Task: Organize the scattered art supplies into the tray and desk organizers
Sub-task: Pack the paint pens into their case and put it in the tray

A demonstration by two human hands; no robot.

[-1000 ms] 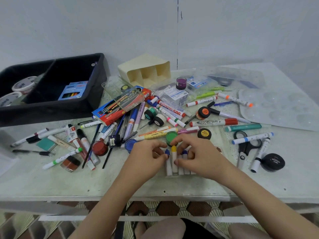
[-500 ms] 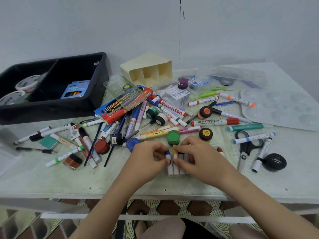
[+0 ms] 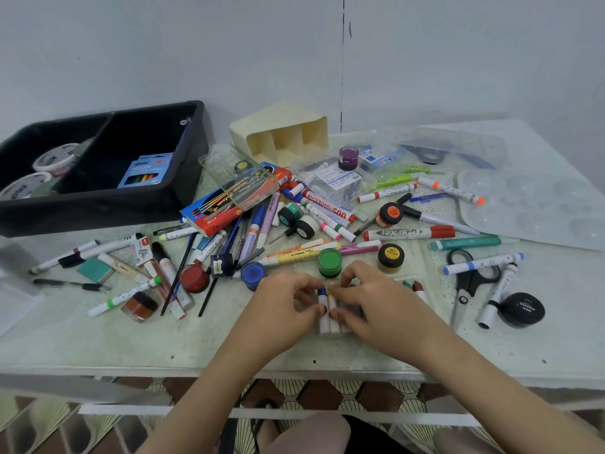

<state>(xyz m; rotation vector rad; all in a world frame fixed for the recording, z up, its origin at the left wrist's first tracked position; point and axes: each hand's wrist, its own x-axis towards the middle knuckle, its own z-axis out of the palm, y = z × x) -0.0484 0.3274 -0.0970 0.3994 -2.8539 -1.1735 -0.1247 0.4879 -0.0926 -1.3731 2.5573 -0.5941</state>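
- Left hand (image 3: 288,306) and right hand (image 3: 376,309) meet at six o'clock, both pinching a row of short white colour-capped markers (image 3: 327,319) on the pale surface (image 3: 98,339).
- At ten o'clock, the black plastic tray (image 3: 98,211) holds white tape rolls (image 3: 54,157) and a blue pencil box (image 3: 145,170).
- At twelve, the cream slotted organizer (image 3: 262,132) lies tipped.
- Most supplies lie loose, so I judge this early going.

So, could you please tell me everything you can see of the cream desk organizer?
The cream desk organizer looks like smooth plastic, boxy with rounded corners. It lies tipped on its side, open mouth facing the camera, showing three compartments, empty as far as visible. It sits at the back of the table, near the wall, just right of the black tray. A clear case lies close before it; contact is unclear.
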